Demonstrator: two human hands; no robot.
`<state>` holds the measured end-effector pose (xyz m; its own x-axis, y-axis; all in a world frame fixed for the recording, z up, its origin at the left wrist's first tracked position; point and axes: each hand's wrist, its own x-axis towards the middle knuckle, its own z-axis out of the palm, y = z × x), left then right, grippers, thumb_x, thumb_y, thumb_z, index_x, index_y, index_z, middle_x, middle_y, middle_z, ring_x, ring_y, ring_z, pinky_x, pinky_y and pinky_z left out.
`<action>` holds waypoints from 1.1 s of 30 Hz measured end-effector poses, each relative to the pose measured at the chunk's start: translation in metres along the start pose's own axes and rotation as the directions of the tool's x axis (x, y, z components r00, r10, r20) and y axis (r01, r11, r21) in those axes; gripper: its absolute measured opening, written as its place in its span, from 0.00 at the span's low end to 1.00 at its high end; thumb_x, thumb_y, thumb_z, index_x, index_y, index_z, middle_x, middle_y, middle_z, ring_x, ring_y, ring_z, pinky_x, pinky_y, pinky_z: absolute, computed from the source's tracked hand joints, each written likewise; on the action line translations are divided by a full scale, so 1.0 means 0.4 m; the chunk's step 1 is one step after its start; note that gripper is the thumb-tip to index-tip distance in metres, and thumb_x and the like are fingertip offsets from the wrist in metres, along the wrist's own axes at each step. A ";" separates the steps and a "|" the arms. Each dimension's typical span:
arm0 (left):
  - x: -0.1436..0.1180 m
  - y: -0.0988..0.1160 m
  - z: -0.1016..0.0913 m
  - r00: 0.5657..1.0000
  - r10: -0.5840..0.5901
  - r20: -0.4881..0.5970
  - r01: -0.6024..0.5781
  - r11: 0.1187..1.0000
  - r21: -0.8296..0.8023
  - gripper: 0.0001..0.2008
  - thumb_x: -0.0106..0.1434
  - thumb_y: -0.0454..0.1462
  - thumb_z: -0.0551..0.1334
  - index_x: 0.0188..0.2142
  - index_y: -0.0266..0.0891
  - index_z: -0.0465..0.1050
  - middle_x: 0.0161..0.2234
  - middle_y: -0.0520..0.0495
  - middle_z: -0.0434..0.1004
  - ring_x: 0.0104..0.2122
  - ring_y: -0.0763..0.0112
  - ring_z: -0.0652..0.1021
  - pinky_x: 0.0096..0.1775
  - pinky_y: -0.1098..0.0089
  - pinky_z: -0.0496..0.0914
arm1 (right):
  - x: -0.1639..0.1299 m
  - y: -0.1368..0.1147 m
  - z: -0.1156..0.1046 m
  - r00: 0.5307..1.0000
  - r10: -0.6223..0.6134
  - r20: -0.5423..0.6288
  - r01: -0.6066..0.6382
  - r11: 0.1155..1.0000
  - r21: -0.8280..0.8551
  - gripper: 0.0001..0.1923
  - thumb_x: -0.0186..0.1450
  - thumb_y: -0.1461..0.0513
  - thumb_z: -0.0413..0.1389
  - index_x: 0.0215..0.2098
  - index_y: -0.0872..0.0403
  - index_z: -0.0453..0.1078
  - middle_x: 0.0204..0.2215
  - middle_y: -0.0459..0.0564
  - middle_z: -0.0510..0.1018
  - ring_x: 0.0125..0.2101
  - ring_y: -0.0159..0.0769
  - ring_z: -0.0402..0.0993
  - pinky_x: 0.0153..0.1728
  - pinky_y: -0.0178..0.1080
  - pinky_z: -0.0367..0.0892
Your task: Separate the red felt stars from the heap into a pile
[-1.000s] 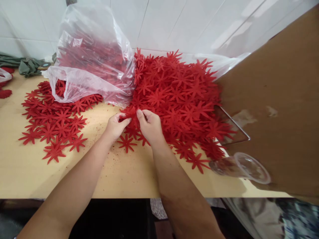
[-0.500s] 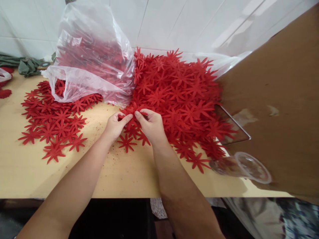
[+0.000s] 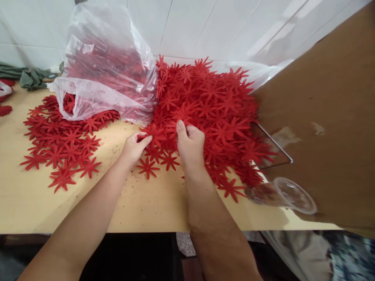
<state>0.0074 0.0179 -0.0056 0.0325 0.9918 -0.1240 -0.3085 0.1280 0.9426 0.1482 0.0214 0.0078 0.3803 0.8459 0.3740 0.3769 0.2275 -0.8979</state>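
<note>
Between the thumb and fingers of my left hand (image 3: 137, 146) is the edge of a red flower-shaped cutout (image 3: 156, 134) with narrow petals. My right hand (image 3: 190, 140) is closed with its thumb on top, over the front of a large pile of red flower cutouts (image 3: 213, 105). What its fingertips hold, if anything, blends into the red behind them. Just in front of my hands, a few single cutouts (image 3: 148, 167) lie flat on the pale tabletop (image 3: 146, 203).
To the left, a clear plastic bag (image 3: 108, 74) full of red cutouts leans over a second, smaller heap (image 3: 63, 140). On the right are a bent metal wire (image 3: 281, 144), a tipped clear plastic cup (image 3: 281, 195) and a brown board (image 3: 328, 117). Green cloth (image 3: 32, 78) lies back left.
My right hand has moved right, away from my left hand, and its fingers have curled in. My left hand stays nearly in place, still pinching the flower cutout.
</note>
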 end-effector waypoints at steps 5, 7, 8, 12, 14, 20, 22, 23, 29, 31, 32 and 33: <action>-0.001 0.002 0.001 1.000 0.000 -0.004 0.000 1.000 0.011 0.05 0.51 0.33 0.61 0.24 0.36 0.63 0.19 0.57 0.65 0.19 0.83 0.65 0.26 0.77 0.60 | 0.003 0.005 0.009 0.999 0.027 0.030 -0.030 0.994 0.107 0.19 0.56 0.51 0.52 0.18 0.53 0.54 0.14 0.38 0.55 0.17 0.24 0.51 0.19 0.32 0.50; 0.000 0.002 0.001 1.000 0.007 0.001 -0.007 1.000 0.019 0.06 0.52 0.33 0.60 0.24 0.36 0.62 0.19 0.57 0.65 0.19 0.83 0.65 0.26 0.77 0.60 | 0.008 0.010 0.014 0.999 0.035 0.042 -0.042 0.982 0.183 0.14 0.53 0.52 0.56 0.24 0.53 0.60 0.19 0.41 0.63 0.20 0.26 0.58 0.23 0.32 0.56; 0.000 0.003 0.000 1.000 0.005 0.002 -0.005 1.000 0.025 0.06 0.52 0.33 0.59 0.23 0.36 0.62 0.18 0.57 0.64 0.19 0.83 0.65 0.26 0.77 0.59 | 0.009 0.012 0.016 0.998 0.035 0.048 -0.044 0.977 0.210 0.14 0.51 0.52 0.57 0.26 0.53 0.61 0.21 0.42 0.66 0.22 0.26 0.60 0.24 0.33 0.58; 0.001 0.009 -0.002 1.000 -0.012 -0.027 0.014 0.998 0.058 0.08 0.56 0.35 0.56 0.22 0.36 0.60 0.16 0.57 0.62 0.18 0.82 0.63 0.24 0.76 0.57 | 0.005 0.011 0.014 0.995 0.034 0.095 -0.050 0.985 0.167 0.14 0.53 0.52 0.56 0.22 0.53 0.60 0.17 0.40 0.61 0.18 0.25 0.55 0.21 0.32 0.54; 0.001 0.010 -0.003 0.999 -0.008 -0.040 0.011 0.997 0.073 0.09 0.56 0.36 0.56 0.22 0.36 0.60 0.16 0.57 0.61 0.17 0.82 0.62 0.24 0.76 0.57 | 0.003 0.013 0.010 0.996 0.048 0.080 -0.056 0.992 0.110 0.17 0.55 0.51 0.53 0.18 0.53 0.56 0.13 0.38 0.54 0.16 0.24 0.49 0.19 0.32 0.50; -0.003 0.004 -0.005 0.999 0.028 -0.026 -0.027 0.998 0.064 0.07 0.53 0.36 0.59 0.25 0.36 0.62 0.19 0.57 0.64 0.18 0.83 0.63 0.24 0.76 0.58 | 0.016 0.040 0.014 0.999 0.017 -0.029 -0.014 0.995 0.098 0.10 0.56 0.55 0.53 0.25 0.53 0.62 0.19 0.41 0.64 0.20 0.27 0.59 0.25 0.34 0.60; -0.004 0.003 -0.005 0.999 0.038 -0.034 -0.036 0.998 0.055 0.07 0.50 0.34 0.61 0.26 0.37 0.61 0.20 0.57 0.65 0.18 0.83 0.65 0.25 0.77 0.60 | 0.018 0.044 0.018 1.000 -0.011 0.000 0.011 0.995 0.103 0.08 0.54 0.58 0.54 0.29 0.54 0.64 0.24 0.44 0.69 0.25 0.29 0.65 0.32 0.37 0.63; -0.004 0.002 -0.005 0.998 0.044 -0.033 -0.043 0.998 0.052 0.07 0.50 0.32 0.61 0.26 0.37 0.61 0.20 0.57 0.65 0.19 0.83 0.66 0.26 0.76 0.61 | 0.017 0.043 0.020 0.999 -0.021 0.032 0.018 0.994 0.106 0.08 0.54 0.59 0.54 0.31 0.54 0.65 0.26 0.45 0.71 0.27 0.30 0.67 0.35 0.39 0.64; 0.002 -0.005 -0.007 0.996 0.090 0.009 -0.090 0.995 0.039 0.09 0.48 0.29 0.61 0.30 0.36 0.64 0.26 0.53 0.70 0.26 0.80 0.70 0.35 0.73 0.65 | 0.000 0.014 0.018 0.987 -0.108 0.119 0.110 0.994 -0.013 0.14 0.53 0.57 0.55 0.35 0.55 0.69 0.39 0.54 0.71 0.41 0.37 0.67 0.43 0.43 0.65; 0.002 -0.005 -0.007 0.996 0.089 -0.003 -0.088 0.995 0.042 0.09 0.47 0.30 0.61 0.30 0.36 0.65 0.26 0.53 0.69 0.26 0.81 0.69 0.34 0.74 0.65 | -0.005 0.001 0.018 0.986 -0.111 0.125 0.109 0.994 0.026 0.15 0.55 0.54 0.53 0.34 0.56 0.70 0.39 0.55 0.71 0.41 0.37 0.68 0.42 0.43 0.66; 0.002 -0.004 -0.008 0.996 0.084 -0.010 -0.083 0.996 0.042 0.09 0.47 0.31 0.62 0.30 0.36 0.65 0.25 0.54 0.68 0.25 0.81 0.69 0.34 0.74 0.64 | -0.009 -0.004 0.018 0.982 -0.107 0.155 0.098 0.993 0.063 0.16 0.56 0.52 0.52 0.34 0.55 0.70 0.38 0.54 0.72 0.40 0.36 0.69 0.41 0.42 0.66; 0.002 -0.003 -0.008 0.997 0.079 -0.013 -0.078 0.996 0.037 0.09 0.46 0.31 0.62 0.29 0.36 0.65 0.24 0.55 0.68 0.25 0.82 0.68 0.34 0.74 0.64 | -0.013 -0.009 0.019 0.973 -0.099 0.208 0.080 0.992 0.096 0.16 0.56 0.51 0.52 0.33 0.55 0.70 0.36 0.53 0.73 0.38 0.35 0.70 0.40 0.41 0.66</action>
<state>0.0047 0.0184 -0.0079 -0.0040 0.9986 -0.0533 -0.2749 0.0502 0.9602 0.1383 0.0198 0.0073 0.1573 0.9010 0.4043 0.3232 0.3399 -0.8832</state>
